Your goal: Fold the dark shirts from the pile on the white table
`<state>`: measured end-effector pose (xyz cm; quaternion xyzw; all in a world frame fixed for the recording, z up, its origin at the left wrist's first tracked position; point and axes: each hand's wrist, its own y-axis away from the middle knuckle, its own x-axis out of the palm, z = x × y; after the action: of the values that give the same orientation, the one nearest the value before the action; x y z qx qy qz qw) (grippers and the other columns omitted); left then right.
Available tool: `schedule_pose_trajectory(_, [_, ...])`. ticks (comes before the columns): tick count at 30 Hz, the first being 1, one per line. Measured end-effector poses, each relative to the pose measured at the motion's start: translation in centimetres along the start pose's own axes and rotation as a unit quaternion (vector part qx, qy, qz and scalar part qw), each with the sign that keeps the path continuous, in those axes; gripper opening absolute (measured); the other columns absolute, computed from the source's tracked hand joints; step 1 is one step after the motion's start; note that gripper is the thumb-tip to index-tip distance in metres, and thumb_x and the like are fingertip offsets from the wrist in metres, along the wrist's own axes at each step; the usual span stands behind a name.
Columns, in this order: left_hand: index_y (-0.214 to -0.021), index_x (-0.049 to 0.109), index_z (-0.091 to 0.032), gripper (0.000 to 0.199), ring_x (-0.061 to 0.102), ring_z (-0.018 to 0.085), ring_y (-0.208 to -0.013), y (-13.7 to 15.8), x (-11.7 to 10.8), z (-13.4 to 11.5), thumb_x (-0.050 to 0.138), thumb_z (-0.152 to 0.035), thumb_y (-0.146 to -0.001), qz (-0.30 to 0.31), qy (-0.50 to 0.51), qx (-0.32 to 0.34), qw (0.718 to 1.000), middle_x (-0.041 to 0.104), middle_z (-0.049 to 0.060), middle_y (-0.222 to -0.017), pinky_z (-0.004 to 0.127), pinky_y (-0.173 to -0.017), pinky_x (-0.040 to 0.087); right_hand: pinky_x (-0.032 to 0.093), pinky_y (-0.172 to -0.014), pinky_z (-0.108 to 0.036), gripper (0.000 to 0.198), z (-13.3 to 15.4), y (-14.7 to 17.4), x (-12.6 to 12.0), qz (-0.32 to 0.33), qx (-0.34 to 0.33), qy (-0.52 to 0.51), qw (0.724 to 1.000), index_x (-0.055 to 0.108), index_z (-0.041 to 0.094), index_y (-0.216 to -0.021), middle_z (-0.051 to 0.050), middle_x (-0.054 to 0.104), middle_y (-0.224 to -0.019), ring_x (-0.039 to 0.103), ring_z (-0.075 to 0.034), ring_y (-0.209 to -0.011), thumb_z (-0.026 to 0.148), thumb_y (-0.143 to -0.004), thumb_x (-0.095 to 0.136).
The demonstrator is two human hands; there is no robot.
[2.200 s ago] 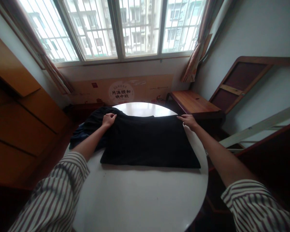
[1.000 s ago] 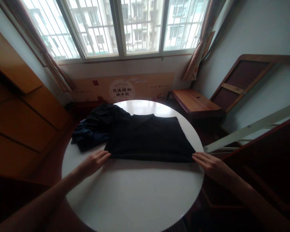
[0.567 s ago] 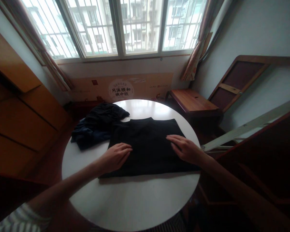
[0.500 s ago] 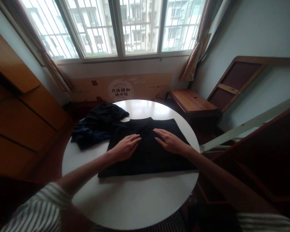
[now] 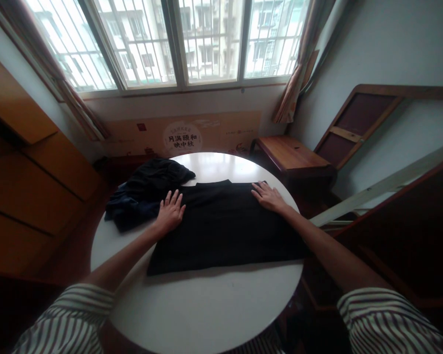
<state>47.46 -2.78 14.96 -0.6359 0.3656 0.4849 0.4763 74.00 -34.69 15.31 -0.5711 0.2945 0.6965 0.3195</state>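
A black garment [image 5: 225, 231], folded into a wide flat shape, lies across the white round table [image 5: 206, 305]. What kind of garment it is I cannot tell. My left hand [image 5: 171, 212] rests on its upper left edge, fingers spread. On the upper right edge lies my right hand [image 5: 268, 196], fingers outstretched and a little apart. Both palms face down and neither hand grips the cloth. Beside my left hand, a crumpled heap of dark clothes [image 5: 140, 196], black and navy, sits at the table's far left.
A low wooden table [image 5: 293, 155] stands behind the round one at the right, near a leaning wooden frame [image 5: 365, 118]. Orange-brown cabinets [image 5: 25, 187] line the left side. Barred windows [image 5: 206, 44] with curtains are ahead, above a printed panel [image 5: 221, 130].
My hands have moved apart from the middle of the garment, the left to its left edge and the right to its upper right. The cloth looks flatter between them.
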Motion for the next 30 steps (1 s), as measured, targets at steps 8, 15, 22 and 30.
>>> schedule_pose_trajectory(8, [-0.132, 0.052, -0.011, 0.073, 0.068, 0.030, -0.099, 6.9, -4.5, 2.1, 0.071, -0.053, -0.077, 0.086, 0.407, -0.280, 0.865, 0.066, 0.019, -0.116, 0.040, -0.081, 0.056, 0.019, -0.115, -0.065, 0.061, 5.5, 4.3, -0.4, -0.057, -0.160, -0.060, 0.984, 0.036, 0.021, -0.152, -0.013, 0.028, -0.160, 0.024, -0.034, -0.147, 0.050, -0.099, 0.037])
schedule_pose_trajectory(15, [-0.101, 0.072, -0.013, 0.060, 0.070, 0.028, -0.097, 4.9, -6.0, 1.7, 0.087, -0.052, -0.059, 0.238, 0.579, -0.289, 0.725, 0.075, 0.012, -0.101, 0.031, -0.077, 0.056, 0.033, -0.116, -0.047, 0.058, 13.7, 5.7, 0.4, 0.003, -0.305, -0.264, 0.915, 0.051, 0.014, -0.141, -0.018, 0.045, -0.150, 0.042, -0.028, -0.140, 0.050, -0.096, 0.047])
schedule_pose_trajectory(22, [-0.122, 0.063, -0.017, 0.069, 0.072, 0.027, -0.096, 3.6, -5.3, 0.9, 0.089, -0.039, -0.062, 0.258, 0.654, -0.251, 0.665, 0.074, 0.011, -0.108, 0.035, -0.085, 0.058, 0.035, -0.114, -0.046, 0.058, 16.2, 4.3, 0.3, 0.037, -0.283, -0.347, 0.894, 0.056, 0.016, -0.137, -0.015, 0.056, -0.141, 0.050, -0.029, -0.133, 0.055, -0.094, 0.049])
schedule_pose_trajectory(30, [-0.145, 0.044, -0.030, 0.079, 0.068, 0.030, -0.108, 1.3, -7.5, -2.2, 0.074, -0.042, -0.073, 0.202, 0.627, -0.185, 0.730, 0.070, 0.006, -0.120, 0.041, -0.093, 0.056, 0.032, -0.115, -0.046, 0.058, 15.9, 3.0, -0.2, 0.112, -0.159, -0.510, 0.838, 0.051, 0.025, -0.142, -0.008, 0.056, -0.143, 0.049, -0.027, -0.133, 0.057, -0.094, 0.046])
